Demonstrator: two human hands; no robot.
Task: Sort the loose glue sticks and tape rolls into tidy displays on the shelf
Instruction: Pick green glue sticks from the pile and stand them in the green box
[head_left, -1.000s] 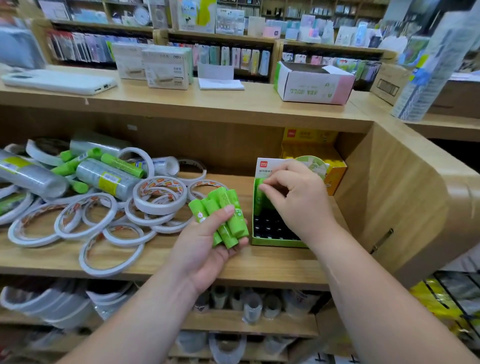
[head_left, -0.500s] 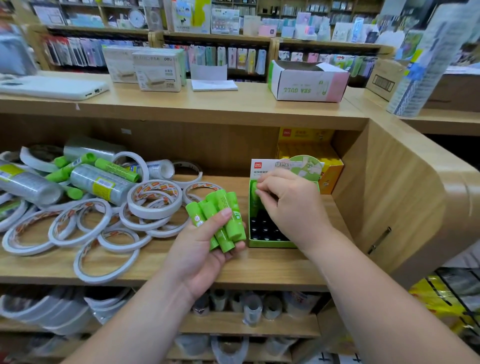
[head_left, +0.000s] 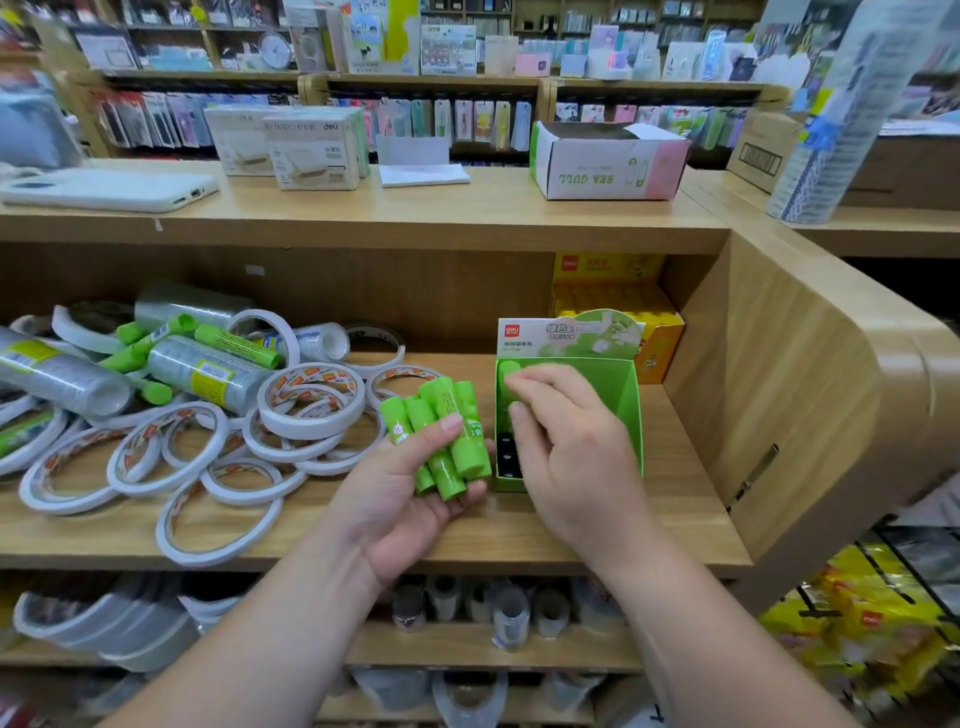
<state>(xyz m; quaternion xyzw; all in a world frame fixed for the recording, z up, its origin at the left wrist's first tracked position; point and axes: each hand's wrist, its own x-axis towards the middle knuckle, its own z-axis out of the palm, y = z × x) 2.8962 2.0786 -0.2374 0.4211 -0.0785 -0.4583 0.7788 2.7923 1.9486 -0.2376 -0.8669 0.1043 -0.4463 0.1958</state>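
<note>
1. Green plastic glue sticks (head_left: 447, 431), about four in a bundle, lie across my left hand (head_left: 400, 504). The palm is up, the thumb is pressed over them and the fingers are curled beneath, which lines them up side by side, ready to be taken one at a time.
2. I hold that bundle just beside the green cardboard display box (head_left: 618, 400), so each transfer is only a short reach.
3. My right hand (head_left: 576, 457) is over the box's back left corner, its fingers bent towards one green stick (head_left: 508, 370) standing upright there. The fingertips are blurred, so I cannot tell whether they pinch the stick or are off it.
4. Filling from the back corner makes sense to me. The black slotted insert (head_left: 506, 452) nearer the front is open, and I need not reach over standing sticks.
5. The box sits on the pale wooden shelf board (head_left: 519, 540), near its right end and in front of a yellow carton (head_left: 662, 340). Its printed header card stands up at the back and faces me.
6. Longer green glue sticks (head_left: 236, 345) lie well apart to the left, mixed in a heap with clear shrink-wrapped tape packs (head_left: 208, 371) and flat white tape rolls (head_left: 306, 402). From that heap I judge the sorting barely begun.
</note>
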